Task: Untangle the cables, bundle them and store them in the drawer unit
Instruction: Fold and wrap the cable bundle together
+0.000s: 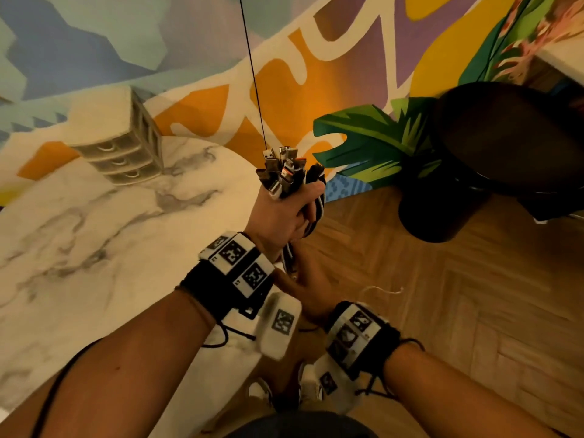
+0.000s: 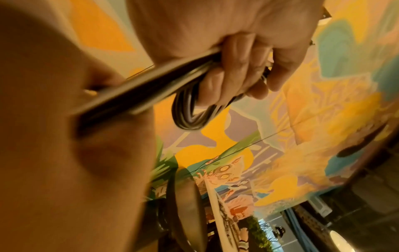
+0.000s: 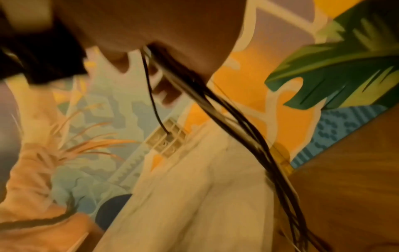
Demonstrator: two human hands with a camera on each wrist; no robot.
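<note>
Rising cables, left hand's grip

The marble table lies bare between the near edge and the drawer unit, which stands at the far edge against the painted wall; its three drawer fronts are faced toward open tabletop. To the right of the table, open wood floor is seen. That side is bounded farther back by a black round stool and a dark pot. A thin black cord is stretched down in front of the wall, between drawer unit and stool.
</note>
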